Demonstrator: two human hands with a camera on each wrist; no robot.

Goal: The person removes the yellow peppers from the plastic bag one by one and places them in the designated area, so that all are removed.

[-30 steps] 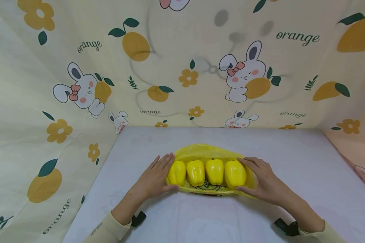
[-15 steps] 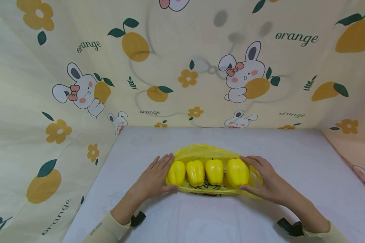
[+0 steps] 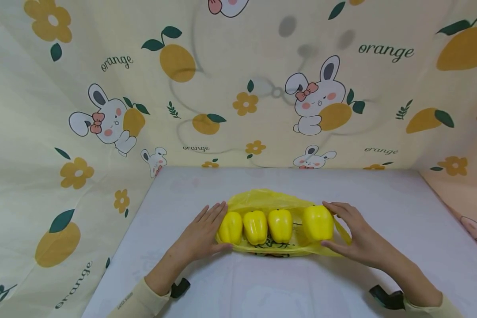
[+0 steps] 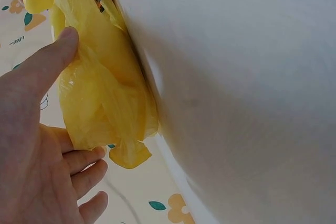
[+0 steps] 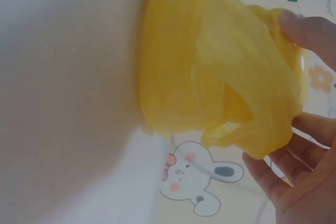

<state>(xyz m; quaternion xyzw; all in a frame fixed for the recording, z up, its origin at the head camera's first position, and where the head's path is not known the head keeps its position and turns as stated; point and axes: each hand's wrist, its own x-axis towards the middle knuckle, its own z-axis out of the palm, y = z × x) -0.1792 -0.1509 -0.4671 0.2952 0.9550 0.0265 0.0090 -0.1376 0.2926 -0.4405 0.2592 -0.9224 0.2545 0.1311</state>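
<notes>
My right hand (image 3: 359, 236) grips a yellow bell pepper (image 3: 318, 223) at the right end of an opened yellow plastic bag (image 3: 266, 197), thumb in front and fingers behind. This pepper stands higher than the others, and in the right wrist view the thin bag (image 5: 210, 72) hangs between it and the camera. Three more yellow bell peppers, the middle one (image 3: 255, 227) among them, sit in a row in the bag. At the bag's left end, my left hand (image 3: 200, 234) rests against the plastic with straight fingers; in the left wrist view its thumb touches the bag (image 4: 105, 93).
The bag lies on a white tabletop (image 3: 270, 287). Behind and at the sides rises a cream cloth (image 3: 222, 44) printed with rabbits and oranges. Dark printing (image 3: 268, 240) shows on the bag's front.
My right hand has moved right and slightly up with the rightmost bell pepper, widening the gap to the other three. The bag's right side has stretched outward. My left hand has stayed in place.
</notes>
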